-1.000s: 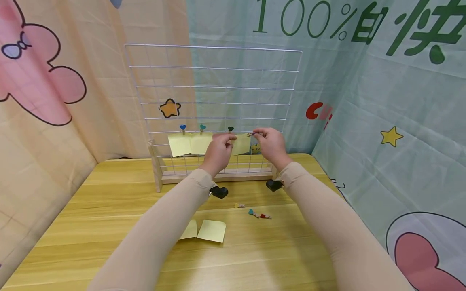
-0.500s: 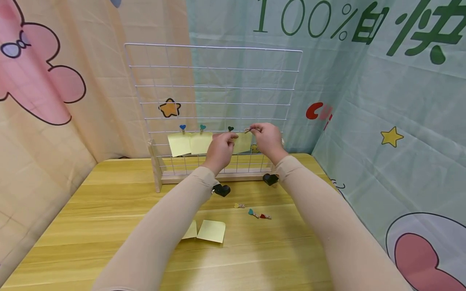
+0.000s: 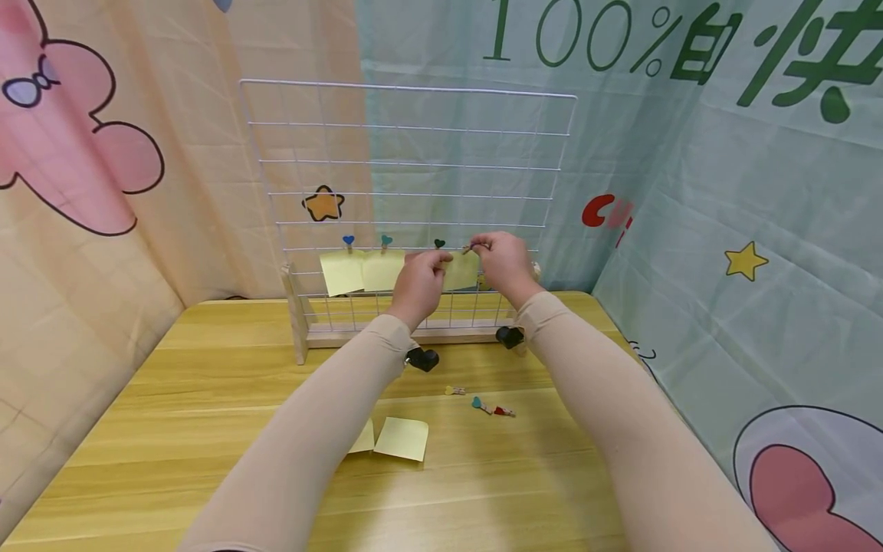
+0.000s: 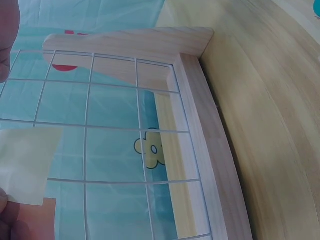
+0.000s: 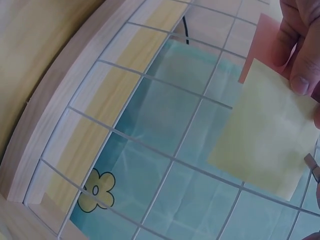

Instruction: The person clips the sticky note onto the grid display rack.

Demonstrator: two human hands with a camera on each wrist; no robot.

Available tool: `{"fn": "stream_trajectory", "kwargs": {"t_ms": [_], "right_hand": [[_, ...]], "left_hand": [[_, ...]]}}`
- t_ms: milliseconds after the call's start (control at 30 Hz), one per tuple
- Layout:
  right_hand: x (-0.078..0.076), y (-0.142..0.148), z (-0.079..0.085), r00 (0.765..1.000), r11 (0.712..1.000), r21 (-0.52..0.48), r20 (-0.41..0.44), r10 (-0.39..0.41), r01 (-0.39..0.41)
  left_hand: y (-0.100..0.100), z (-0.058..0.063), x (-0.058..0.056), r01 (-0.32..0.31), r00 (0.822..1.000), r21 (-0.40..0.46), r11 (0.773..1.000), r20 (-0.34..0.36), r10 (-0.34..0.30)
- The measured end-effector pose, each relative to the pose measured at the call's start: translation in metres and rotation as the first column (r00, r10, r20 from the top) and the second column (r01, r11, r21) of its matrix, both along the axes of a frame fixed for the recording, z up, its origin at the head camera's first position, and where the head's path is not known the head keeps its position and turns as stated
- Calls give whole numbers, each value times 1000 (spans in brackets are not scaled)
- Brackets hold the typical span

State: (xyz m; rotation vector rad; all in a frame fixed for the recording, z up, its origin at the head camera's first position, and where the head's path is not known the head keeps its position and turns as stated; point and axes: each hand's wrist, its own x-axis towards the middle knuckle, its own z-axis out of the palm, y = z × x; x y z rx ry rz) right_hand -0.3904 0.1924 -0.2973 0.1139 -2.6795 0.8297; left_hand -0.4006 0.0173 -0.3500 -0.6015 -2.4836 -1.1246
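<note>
My left hand (image 3: 418, 285) pinches a pale yellow sticky note (image 3: 461, 271) by its upper left part, against the wire grid (image 3: 407, 165). In the right wrist view its thumb lies on the note (image 5: 265, 130), and a pink note (image 5: 260, 40) shows behind. My right hand (image 3: 507, 264) pinches a small wooden clothespin (image 3: 468, 249) at the note's upper right corner; the clothespin's tip (image 5: 311, 162) is right at the note's edge in the right wrist view. Further left, two yellow notes (image 3: 341, 273) hang under a blue heart clothespin (image 3: 348, 240) and a teal one (image 3: 386, 240).
A dark green heart clothespin (image 3: 439, 244) sits on the grid between my hands. The grid stands in a wooden base (image 3: 455, 335) on the table. Several loose clothespins (image 3: 481, 405) and yellow notes (image 3: 402, 439) lie nearer me. Printed curtains (image 3: 690, 230) surround the table.
My right hand has moved slightly left and up, bringing the clothespin to the note's upper corner. The left hand keeps its pinch, with barely any shift.
</note>
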Motion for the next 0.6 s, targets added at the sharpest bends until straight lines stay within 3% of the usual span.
{"fn": "stream_trajectory", "kwargs": {"t_ms": [600], "right_hand": [[-4,-2,7,999,993,116,46,25,-30]], "left_hand": [[3,-2,-3,-37,999,-9,999,-36,37]]}}
